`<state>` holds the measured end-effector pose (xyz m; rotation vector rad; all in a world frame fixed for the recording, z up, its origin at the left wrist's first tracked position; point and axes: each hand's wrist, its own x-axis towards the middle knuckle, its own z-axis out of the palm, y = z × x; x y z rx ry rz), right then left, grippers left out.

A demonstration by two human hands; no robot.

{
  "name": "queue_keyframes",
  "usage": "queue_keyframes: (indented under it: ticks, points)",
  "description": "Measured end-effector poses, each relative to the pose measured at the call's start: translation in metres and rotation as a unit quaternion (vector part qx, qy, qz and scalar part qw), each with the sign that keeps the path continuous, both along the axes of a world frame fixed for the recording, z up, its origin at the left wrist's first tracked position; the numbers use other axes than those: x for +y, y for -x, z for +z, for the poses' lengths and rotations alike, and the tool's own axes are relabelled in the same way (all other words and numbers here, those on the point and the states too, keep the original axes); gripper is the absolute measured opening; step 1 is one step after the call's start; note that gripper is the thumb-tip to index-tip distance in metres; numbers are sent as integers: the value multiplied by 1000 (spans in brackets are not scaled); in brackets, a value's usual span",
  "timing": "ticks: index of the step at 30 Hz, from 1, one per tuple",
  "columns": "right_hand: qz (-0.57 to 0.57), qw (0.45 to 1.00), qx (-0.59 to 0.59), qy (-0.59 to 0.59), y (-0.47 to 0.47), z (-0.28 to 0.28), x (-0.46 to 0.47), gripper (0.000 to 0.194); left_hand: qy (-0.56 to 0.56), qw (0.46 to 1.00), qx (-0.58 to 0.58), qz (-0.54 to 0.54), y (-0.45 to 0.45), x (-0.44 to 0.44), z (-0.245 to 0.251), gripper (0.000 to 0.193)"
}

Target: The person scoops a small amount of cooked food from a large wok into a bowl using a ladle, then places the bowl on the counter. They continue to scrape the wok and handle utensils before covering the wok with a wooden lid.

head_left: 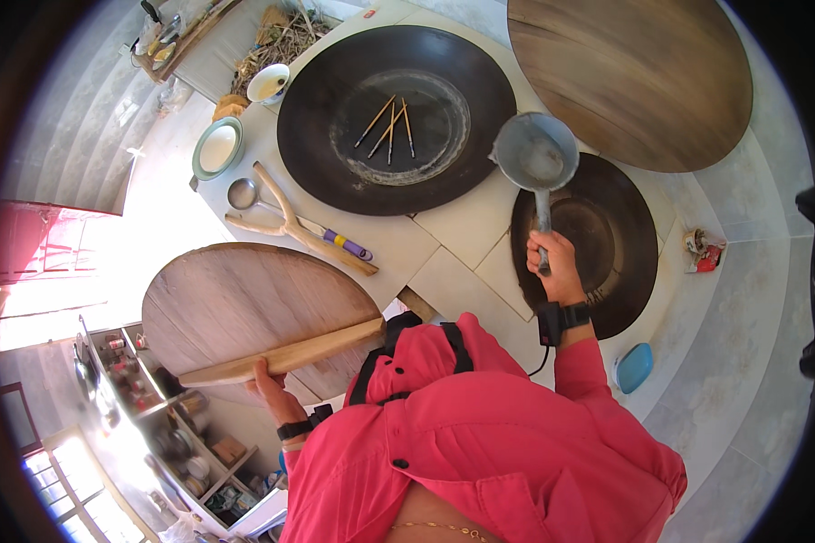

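Note:
My left hand [272, 390] grips the wooden bar handle [285, 353] of a round wooden lid [258, 298], which is tilted up beside the stove. In my right hand [555, 261] is the handle of a grey metal ladle [538, 153], its bowl held between two woks. The small wok [625, 203] lies below that hand and is partly hidden by it. The large wok [312, 122] has several chopsticks [405, 127] with dark tips lying across its bottom.
A larger wooden lid [638, 75] leans at the far right. On the tiled stove top [441, 285] lie a forked stick [288, 214] and a metal spoon [243, 194] with a purple handle. A green-rimmed bowl [217, 148], a white bowl [268, 84] and a blue dish [633, 368] stand near the edges.

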<state>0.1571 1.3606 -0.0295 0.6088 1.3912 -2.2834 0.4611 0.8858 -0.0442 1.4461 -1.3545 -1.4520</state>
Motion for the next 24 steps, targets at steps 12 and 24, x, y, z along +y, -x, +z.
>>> queue_keyframes:
  ticks: [12,24]
  points:
    - [47,928,123,-347,79,-13,-69,23,-48,999,11,-20,2,-6,-9,41]
    - [-47,809,214,-545,19,-51,0,34,-31,999,4,-27,16,4,-8,34]
